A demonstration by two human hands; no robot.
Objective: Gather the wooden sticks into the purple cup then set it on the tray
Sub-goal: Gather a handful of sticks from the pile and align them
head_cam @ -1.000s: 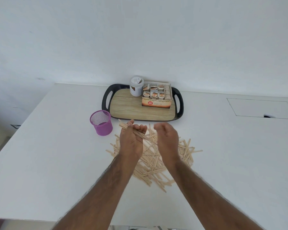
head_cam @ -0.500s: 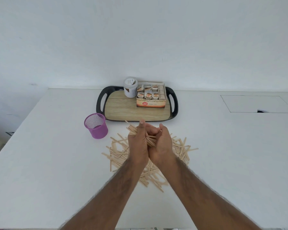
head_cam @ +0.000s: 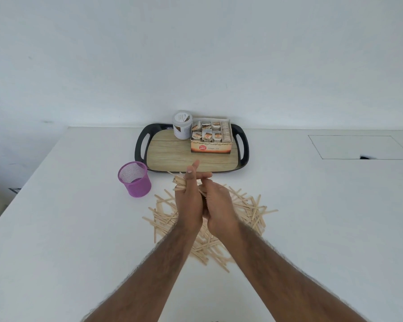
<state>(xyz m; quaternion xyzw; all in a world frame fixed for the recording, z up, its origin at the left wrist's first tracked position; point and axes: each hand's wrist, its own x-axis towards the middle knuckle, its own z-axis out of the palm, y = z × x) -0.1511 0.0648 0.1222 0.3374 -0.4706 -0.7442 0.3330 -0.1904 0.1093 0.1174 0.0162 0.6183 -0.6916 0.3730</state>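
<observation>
1. Loose sticks [head_cam: 249, 208] in a messy pile on the white table [head_cam: 323, 228], under both arms.
2. Left hand [head_cam: 188, 201] wrapped round a bunch of sticks [head_cam: 179, 182], thumb up.
3. Right hand [head_cam: 219, 205] curled on the same bunch, pressed against the left.
4. Purple cup [head_cam: 135, 181] upright, left of the hands, near the tray [head_cam: 168, 154].
5. Jar [head_cam: 182, 124] and box [head_cam: 211, 148] at the tray's back.

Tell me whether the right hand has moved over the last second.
Yes. Against the tray, the right hand has shifted left: earlier a gap parted it from the left hand, now it meets it on the bundle of sticks.
</observation>
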